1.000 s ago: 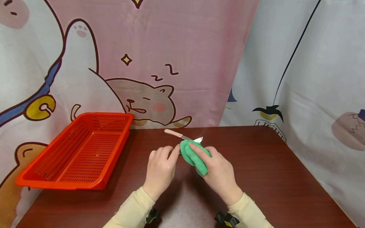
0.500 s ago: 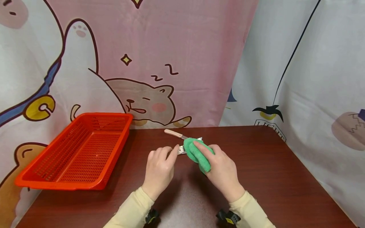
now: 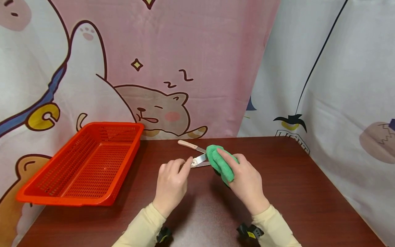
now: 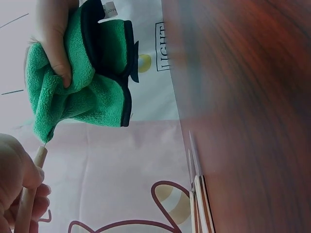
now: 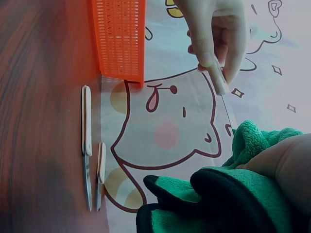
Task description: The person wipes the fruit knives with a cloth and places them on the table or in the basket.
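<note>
My left hand [image 3: 171, 185] grips the pale handle of a knife [image 4: 30, 189], raised off the table. Its blade runs to the right into a folded green cloth [image 3: 219, 164] with black edging, which hides the tip end. Held around that blade, the cloth is pinched in my right hand [image 3: 248, 183], with the index finger along its top. Bare blade shows between handle and cloth in the head view. On the table behind lie two more knives with pale handles: a longer one [image 5: 87, 121] and a shorter one [image 5: 101, 167]. My hands and the cloth partly cover them in the head view.
An orange-red perforated plastic basket [image 3: 118, 187] stands on the left side of the brown table [image 3: 287, 192]. Behind the table hangs a cartoon-printed pink and white curtain [image 3: 213, 68]. A black wrist device [image 3: 250, 231] sits on each sleeve.
My right hand has slid the cloth to the right and slightly away along the blade, from beside the left fingers, baring more metal. The left hand stays almost in place.
</note>
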Tool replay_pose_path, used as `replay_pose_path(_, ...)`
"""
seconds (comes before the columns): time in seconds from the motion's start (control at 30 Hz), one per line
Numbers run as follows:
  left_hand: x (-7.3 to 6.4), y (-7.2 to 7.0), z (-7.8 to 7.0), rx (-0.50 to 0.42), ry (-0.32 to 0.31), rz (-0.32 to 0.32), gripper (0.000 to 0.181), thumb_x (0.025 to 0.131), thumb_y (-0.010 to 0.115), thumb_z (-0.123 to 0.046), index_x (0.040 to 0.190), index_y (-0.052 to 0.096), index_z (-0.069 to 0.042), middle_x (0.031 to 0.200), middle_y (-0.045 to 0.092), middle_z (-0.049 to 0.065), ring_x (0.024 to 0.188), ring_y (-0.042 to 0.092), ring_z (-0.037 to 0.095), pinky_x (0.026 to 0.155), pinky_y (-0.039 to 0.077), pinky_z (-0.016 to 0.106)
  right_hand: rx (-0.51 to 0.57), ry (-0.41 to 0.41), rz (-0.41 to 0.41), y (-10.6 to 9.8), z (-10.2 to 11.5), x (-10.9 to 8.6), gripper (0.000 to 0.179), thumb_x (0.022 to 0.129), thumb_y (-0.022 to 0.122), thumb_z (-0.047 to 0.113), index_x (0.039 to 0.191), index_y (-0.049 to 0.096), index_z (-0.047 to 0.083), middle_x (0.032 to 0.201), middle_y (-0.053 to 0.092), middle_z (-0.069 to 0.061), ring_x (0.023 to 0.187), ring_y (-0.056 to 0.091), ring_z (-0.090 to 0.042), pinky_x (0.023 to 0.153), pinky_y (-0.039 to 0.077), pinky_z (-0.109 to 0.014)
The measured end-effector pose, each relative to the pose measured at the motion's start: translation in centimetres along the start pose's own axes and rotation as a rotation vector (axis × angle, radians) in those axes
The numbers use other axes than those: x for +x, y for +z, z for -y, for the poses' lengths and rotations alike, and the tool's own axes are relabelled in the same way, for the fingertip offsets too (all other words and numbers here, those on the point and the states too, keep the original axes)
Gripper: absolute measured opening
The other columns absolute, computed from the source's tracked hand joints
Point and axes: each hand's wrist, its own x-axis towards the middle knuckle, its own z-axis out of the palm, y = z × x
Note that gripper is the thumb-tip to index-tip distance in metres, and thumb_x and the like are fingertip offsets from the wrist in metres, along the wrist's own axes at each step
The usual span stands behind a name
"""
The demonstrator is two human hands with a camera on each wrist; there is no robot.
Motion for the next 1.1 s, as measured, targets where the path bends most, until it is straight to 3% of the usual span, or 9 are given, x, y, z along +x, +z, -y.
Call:
replay_pose_path(0.33, -0.2, 0.0, 0.2, -0.011, -0.020, 0.000, 0.038, 0.080, 0.067, 0.003, 0.117, 0.069, -0.006, 0.092, 0.062, 0.012, 0.075, 0.059, 0.029, 0.055, 0.042, 0.039, 0.005, 0.034, 0.007, -0.6, -0.7, 0.2, 0.085, 0.064, 0.086, 0.007, 0.140, 0.055, 0.031, 0.102, 0.059, -0.009, 0.075, 0.063, -0.027, 0.048, 0.047, -0.040)
replay_pose_path(0.67, -0.3, -0.3, 0.9, -0.004, -0.072, 0.038, 0.042, 0.079, 0.067, 0.004, 0.120, 0.068, -0.005, 0.094, 0.063, 0.013, 0.078, 0.060, 0.030, 0.058, 0.043, 0.040, 0.017, 0.098, -0.002, -2.3, -1.5, 0.5, 0.081, 0.071, 0.083, 0.007, 0.142, 0.054, 0.033, 0.104, 0.060, -0.010, 0.072, 0.063, -0.027, 0.047, 0.045, -0.040)
replay_pose_path(1.1, 0.1, -0.2, 0.9, 0.007, -0.132, 0.057, 0.041, 0.081, 0.071, 0.003, 0.121, 0.068, -0.006, 0.095, 0.063, 0.013, 0.079, 0.059, 0.029, 0.059, 0.044, 0.040, 0.064, 0.047, -0.040, -4.2, 0.0, 0.7, 0.080, 0.074, 0.082, 0.010, 0.144, 0.052, 0.034, 0.104, 0.059, -0.008, 0.074, 0.064, -0.025, 0.049, 0.046, -0.040)
